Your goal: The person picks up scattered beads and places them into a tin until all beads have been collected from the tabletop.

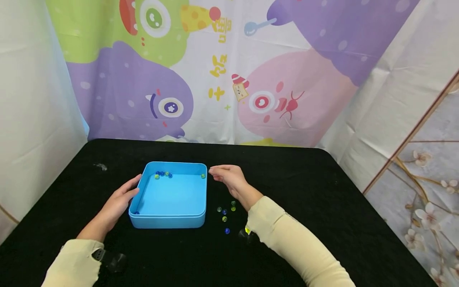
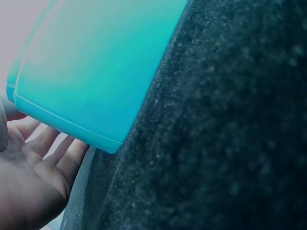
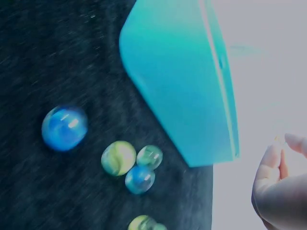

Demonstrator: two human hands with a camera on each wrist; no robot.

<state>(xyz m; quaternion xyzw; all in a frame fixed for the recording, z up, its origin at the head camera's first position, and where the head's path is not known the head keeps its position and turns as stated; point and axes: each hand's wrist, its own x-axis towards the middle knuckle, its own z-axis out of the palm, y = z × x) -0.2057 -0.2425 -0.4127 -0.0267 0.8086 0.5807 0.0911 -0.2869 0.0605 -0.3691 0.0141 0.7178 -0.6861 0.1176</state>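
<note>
A light-blue plastic box (image 1: 172, 195) with an open top stands on the black table. Several glass marbles (image 1: 162, 173) sit along its far inner side, with one (image 1: 203, 175) by the right wall. My left hand (image 1: 116, 205) touches the box's outer left wall; in the left wrist view its fingers (image 2: 69, 153) stretch out along that side. Just outside the right rim, my right hand (image 1: 231, 181) has thumb and fingertips pinched together. A faint yellowish spot between them in the right wrist view looks like a marble, mostly hidden by the fingers.
Several loose marbles (image 1: 224, 211), blue and yellow-green, lie right of the box beneath the right forearm (image 1: 287, 239). A small clear scrap (image 1: 101, 166) is at the table's far left. A cartoon-print curtain (image 1: 215, 79) hangs behind the table (image 1: 305, 191).
</note>
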